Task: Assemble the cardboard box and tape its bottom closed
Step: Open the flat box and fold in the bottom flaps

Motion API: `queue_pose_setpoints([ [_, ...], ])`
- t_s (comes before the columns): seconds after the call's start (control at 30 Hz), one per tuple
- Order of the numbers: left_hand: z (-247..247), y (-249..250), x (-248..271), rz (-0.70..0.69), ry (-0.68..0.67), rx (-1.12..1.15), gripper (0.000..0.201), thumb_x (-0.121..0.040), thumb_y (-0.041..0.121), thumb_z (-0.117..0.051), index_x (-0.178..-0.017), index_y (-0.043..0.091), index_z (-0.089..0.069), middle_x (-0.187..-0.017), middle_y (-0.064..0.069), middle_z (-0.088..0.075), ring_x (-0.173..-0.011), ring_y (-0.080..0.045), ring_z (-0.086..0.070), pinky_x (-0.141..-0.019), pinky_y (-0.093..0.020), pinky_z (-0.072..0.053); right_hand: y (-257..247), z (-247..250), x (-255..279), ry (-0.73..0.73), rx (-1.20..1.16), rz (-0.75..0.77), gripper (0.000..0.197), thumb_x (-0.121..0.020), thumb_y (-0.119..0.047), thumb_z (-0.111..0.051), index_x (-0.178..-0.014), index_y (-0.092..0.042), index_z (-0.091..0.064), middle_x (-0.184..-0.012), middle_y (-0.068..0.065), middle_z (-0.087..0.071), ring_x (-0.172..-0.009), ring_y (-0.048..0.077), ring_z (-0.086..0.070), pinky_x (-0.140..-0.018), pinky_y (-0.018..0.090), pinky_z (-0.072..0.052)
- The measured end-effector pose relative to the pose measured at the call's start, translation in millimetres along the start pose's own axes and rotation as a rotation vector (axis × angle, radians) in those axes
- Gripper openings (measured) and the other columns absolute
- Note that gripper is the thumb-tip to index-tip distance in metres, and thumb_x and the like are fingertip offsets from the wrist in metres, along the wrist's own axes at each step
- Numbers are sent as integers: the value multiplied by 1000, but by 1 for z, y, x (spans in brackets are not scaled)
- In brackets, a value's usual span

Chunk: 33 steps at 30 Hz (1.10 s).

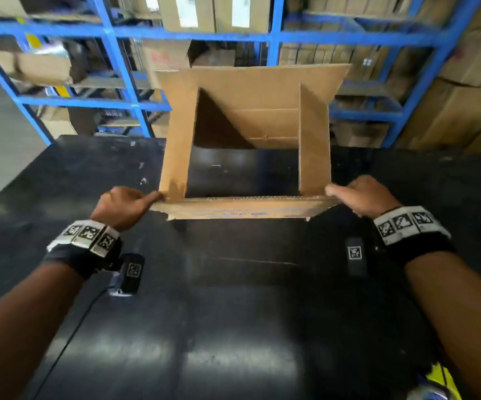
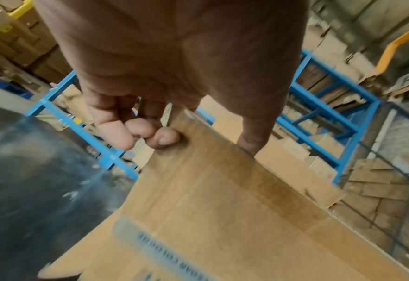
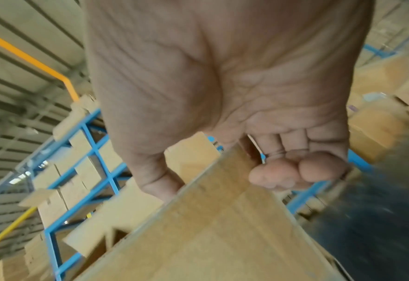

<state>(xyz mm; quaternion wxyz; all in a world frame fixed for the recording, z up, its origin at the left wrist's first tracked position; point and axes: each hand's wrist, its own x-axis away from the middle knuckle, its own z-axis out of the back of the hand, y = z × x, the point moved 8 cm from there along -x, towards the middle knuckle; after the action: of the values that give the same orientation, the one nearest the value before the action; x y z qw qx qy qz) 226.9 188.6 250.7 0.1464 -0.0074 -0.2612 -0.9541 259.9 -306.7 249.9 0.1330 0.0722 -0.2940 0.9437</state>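
Blue shelving [image 1: 123, 64] stacked with cartons stands behind a black bench [image 1: 233, 313].
From the head view, an opened cardboard box [image 1: 245, 116] is held above the bench, its open end toward the camera, with the left hand [image 1: 122, 206] and right hand [image 1: 363, 197] each pinching a near corner. Left wrist view: fingers [image 2: 164, 137] curl under a flap, thumb on top. Right wrist view: fingers [image 3: 294, 173] likewise curl round the cardboard edge.
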Motion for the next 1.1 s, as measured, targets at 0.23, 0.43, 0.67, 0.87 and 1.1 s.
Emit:
queue_pose_setpoints([
  [0.23, 66, 45, -19, -88, 38, -46, 89, -70, 90, -42, -59, 4, -62, -69, -19, -67, -75, -35, -65, -73, -39, -44, -47, 56, -6, 69, -5, 8, 71, -58, -68, -56, -85, -4, -66, -58, 11, -62, -53, 26, -61, -59, 36, -51],
  [0.43, 36, 5, 3, -61, 48, 118, 69, -76, 83, -59, -51, 19, -51, -66, -13, -62, -79, -36, -64, -76, -43, -50, -33, 44, 20, 98, -34, 35, 60, -67, -67, -60, -61, -6, -61, -49, 10, -58, -51, 29, -60, -59, 35, -48],
  [0.67, -21, -67, 30, -188, 16, 428, 71, -60, 94, -60, -88, 31, -78, -90, 9, -71, -88, -11, -68, -79, -38, -51, 13, -6, 49, 119, -321, 219, 63, -72, -82, -58, -86, -21, -65, -94, 3, -68, -92, 20, -66, -82, 41, -50],
  [0.87, -62, -89, 33, -264, -148, 637, 83, -64, 84, -70, -121, 25, -73, -125, -1, -72, -119, -22, -66, -96, -32, -47, 24, -43, 54, -42, -599, 398, 80, -64, -82, -67, -105, -15, -57, -132, -5, -62, -122, 7, -60, -107, 46, -46],
  [1.1, -86, -110, 24, -173, -137, 627, 57, -69, 46, -90, -119, 24, -75, -115, 3, -78, -108, -8, -70, -94, -24, -48, 9, -75, 35, -94, -450, 405, 66, -61, -60, -85, -108, -31, -50, -134, -14, -60, -127, -2, -53, -117, 42, -36],
])
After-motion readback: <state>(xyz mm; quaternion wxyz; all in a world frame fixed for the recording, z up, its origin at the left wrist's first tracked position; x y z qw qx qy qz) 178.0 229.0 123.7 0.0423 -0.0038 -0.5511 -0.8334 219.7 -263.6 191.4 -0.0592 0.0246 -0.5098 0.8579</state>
